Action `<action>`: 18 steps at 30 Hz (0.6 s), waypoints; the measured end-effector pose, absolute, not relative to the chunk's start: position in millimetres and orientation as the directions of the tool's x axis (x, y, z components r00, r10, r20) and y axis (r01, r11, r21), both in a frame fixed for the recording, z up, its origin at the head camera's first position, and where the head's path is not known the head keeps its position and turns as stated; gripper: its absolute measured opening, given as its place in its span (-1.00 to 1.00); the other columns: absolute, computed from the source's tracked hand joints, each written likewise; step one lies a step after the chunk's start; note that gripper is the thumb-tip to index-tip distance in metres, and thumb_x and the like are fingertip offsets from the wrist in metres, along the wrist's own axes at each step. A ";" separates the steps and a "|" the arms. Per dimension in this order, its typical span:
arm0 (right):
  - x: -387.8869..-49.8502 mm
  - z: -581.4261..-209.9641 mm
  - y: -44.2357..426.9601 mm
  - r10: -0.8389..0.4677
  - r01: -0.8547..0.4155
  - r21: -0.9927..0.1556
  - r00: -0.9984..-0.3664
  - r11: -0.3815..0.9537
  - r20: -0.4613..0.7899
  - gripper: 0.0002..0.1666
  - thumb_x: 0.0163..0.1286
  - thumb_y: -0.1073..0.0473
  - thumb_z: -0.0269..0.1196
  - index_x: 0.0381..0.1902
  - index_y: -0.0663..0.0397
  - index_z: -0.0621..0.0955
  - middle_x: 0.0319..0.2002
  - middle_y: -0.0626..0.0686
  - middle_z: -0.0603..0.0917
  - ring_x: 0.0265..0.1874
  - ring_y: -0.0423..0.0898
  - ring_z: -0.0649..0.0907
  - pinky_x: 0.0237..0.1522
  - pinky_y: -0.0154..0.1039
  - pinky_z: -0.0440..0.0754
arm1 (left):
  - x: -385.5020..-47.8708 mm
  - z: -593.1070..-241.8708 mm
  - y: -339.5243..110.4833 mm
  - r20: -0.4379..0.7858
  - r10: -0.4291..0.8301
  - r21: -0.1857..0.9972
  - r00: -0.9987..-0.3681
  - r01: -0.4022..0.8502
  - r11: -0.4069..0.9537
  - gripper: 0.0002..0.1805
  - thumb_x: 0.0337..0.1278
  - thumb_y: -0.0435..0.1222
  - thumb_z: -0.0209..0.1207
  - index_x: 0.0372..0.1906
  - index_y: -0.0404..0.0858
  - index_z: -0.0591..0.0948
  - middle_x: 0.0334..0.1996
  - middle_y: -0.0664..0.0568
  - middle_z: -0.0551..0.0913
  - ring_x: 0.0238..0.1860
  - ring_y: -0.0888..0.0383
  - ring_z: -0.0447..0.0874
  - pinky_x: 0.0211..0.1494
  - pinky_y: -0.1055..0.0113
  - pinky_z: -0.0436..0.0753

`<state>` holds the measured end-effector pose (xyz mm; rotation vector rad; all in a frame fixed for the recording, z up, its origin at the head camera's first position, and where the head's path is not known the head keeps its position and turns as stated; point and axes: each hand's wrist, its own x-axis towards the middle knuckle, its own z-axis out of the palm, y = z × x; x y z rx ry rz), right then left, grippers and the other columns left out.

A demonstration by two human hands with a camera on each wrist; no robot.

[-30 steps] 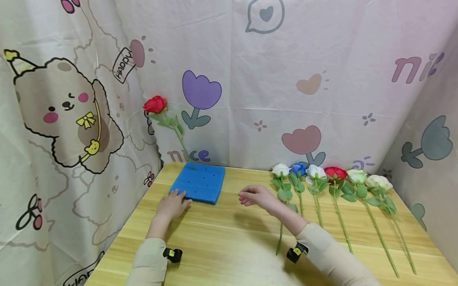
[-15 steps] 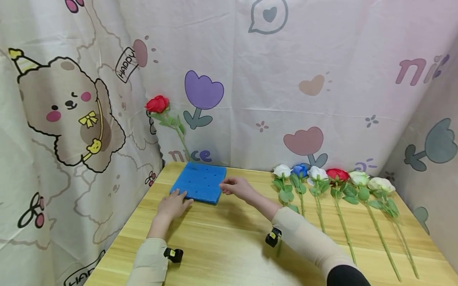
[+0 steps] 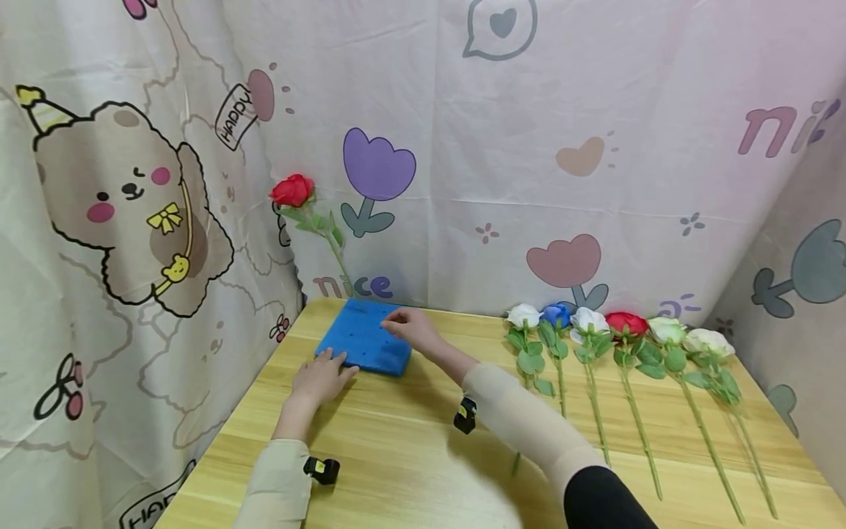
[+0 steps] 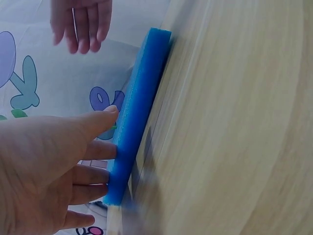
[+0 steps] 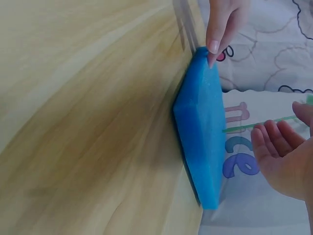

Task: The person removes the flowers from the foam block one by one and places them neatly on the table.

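A blue foam block with small holes lies flat at the back left of the table. One red rose stands in its far left part, leaning left. My left hand rests on the block's near left edge, fingers extended; in the left wrist view the fingertips of the left hand touch the foam. Over the block's right part hovers my right hand. The right wrist view shows the right hand with bent fingers, thumb apart and nothing held; the rose's green stem appears beyond it.
Several artificial roses lie in a row on the right of the wooden table: a white rose, a blue rose, a red rose and other pale ones. A printed curtain hangs behind and on the left.
My right hand has moved left and away from me, from the table beside the roses to above the foam block. My left hand stays on the block's edge.
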<state>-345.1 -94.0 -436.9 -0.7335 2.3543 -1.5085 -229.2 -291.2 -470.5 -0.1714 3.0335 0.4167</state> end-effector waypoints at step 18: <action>-376.7 -457.1 -143.6 -0.418 -0.274 -0.864 -0.905 0.423 0.082 -0.52 0.34 -0.03 0.30 0.10 0.15 0.64 0.03 0.09 0.71 0.01 -0.01 0.67 0.06 -0.17 0.68 | -227.4 -469.2 -291.1 -0.099 -0.106 0.276 -0.989 -0.129 0.952 -0.32 0.43 0.08 -0.07 0.44 -0.26 0.32 0.46 -0.38 0.16 0.47 -0.34 0.11 0.42 -0.36 0.16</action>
